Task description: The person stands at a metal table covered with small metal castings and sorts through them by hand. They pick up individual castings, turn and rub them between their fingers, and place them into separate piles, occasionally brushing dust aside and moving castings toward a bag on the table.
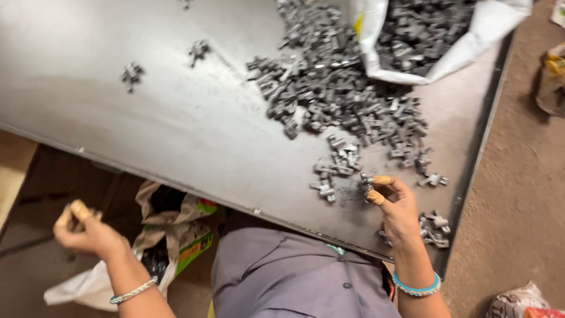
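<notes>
Holding grey metal parts [421, 29], a white sack [488, 26] lies open.

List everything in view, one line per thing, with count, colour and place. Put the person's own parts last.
metal table: one, dark grey, fills the upper left and middle.
small metal parts: a large heap, too many to count, grey, on the table's middle and right; a few strays lie toward the upper left.
white sack: one, open and full of the same parts, on the table's top right.
bag under the table: one, white with green print, on the floor by the left hand.
other bags: two partly visible, at the right edge of the floor.
grey garment: one, bottom middle.
bangles: two, turquoise on the right wrist, silver on the left.
left hand: off the table's edge, closed on something blurred.
right hand: over the table, pinching one part.
</notes>
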